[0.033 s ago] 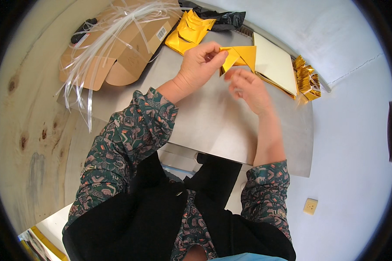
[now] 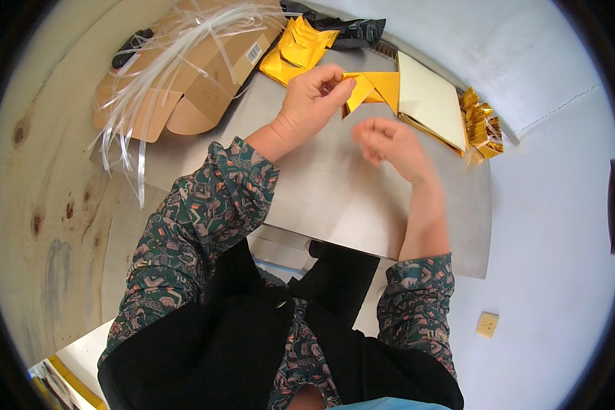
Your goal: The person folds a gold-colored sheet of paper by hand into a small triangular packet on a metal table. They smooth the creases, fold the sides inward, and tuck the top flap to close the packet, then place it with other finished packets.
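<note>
Between the thumb and fingertips of my left hand (image 2: 309, 101) is one corner of a folded sheet of shiny gold paper (image 2: 383, 85). The sheet has angled creases and a pointed flap hanging down, and it is held above the metal table (image 2: 321, 178). My right hand (image 2: 398, 149) is just below and to the right of the sheet, apart from it. Its fingers are loosely bent and a little blurred, with nothing seen in them. A stack of folded gold pieces (image 2: 297, 51) lies beyond my left hand.
At the left, a brown cardboard box (image 2: 201, 96) has a bundle of clear plastic strips (image 2: 174, 51) draped over it. Black plastic (image 2: 359, 32) lies at the back. To the right are a pale stack of sheets (image 2: 430, 102) and a bundle of gold folded strips (image 2: 482, 126) by the wall.
My right hand has moved slightly down, away from the gold paper. The paper has shifted a little to the left with my left hand.
</note>
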